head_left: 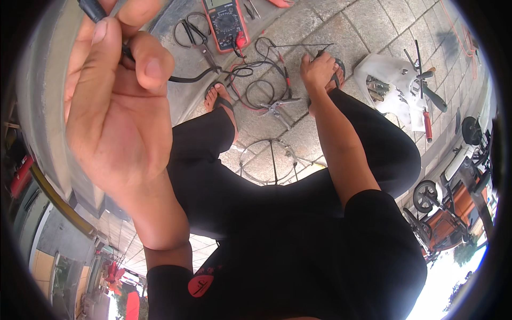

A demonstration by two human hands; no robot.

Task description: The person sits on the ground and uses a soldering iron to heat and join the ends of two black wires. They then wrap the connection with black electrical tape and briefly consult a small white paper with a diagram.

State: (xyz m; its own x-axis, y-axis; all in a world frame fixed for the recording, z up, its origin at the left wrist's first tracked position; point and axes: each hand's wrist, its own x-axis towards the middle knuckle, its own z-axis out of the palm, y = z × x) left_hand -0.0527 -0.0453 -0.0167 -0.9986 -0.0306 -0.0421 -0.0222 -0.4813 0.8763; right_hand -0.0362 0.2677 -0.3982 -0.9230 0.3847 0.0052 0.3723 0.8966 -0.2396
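Note:
Raised close at the upper left, my left hand (117, 101) has its fingers closed around a black cable with a cylindrical plug (92, 9) at its end. The cable (194, 79) comes out below the fingers and runs toward the ground. My right hand (319, 72) reaches down beside my right foot, its fingers pinched on a small dark thing that is mostly hidden. Between my feet lie coiled black and red leads (261, 88) and grey-handled pliers (274, 106). A red-framed multimeter (226, 25) rests beyond them.
Black-handled scissors (197, 40) lie left of the multimeter. At right, a white plastic sheet (389, 64) carries loose metal pieces and tools, with a red-handled screwdriver (428, 125) at its edge. A round wire frame (272, 160) stands between my legs. Wheeled things (426, 196) are far right.

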